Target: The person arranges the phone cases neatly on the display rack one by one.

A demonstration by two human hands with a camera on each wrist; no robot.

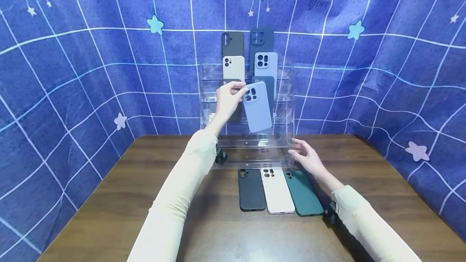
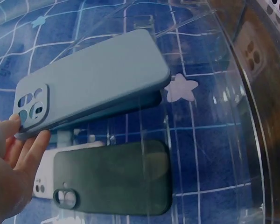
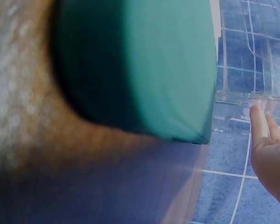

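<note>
My left hand pinches a light blue phone case by its camera-cutout corner, thumb on the face and fingers behind. The case tilts in front of a clear tiered display rack, overlapping a dark blue case in its lower tier. In the left wrist view, a dark green-looking case stands beside the held one. My right hand reaches the rack's lower right side, its extended fingertips right at the clear edge, thumb apart from the fingers.
Higher tiers hold a dark grey case, a white case, a navy case and another light blue case. Before the rack lie a black case, a pale pink case and a green case on the wooden table.
</note>
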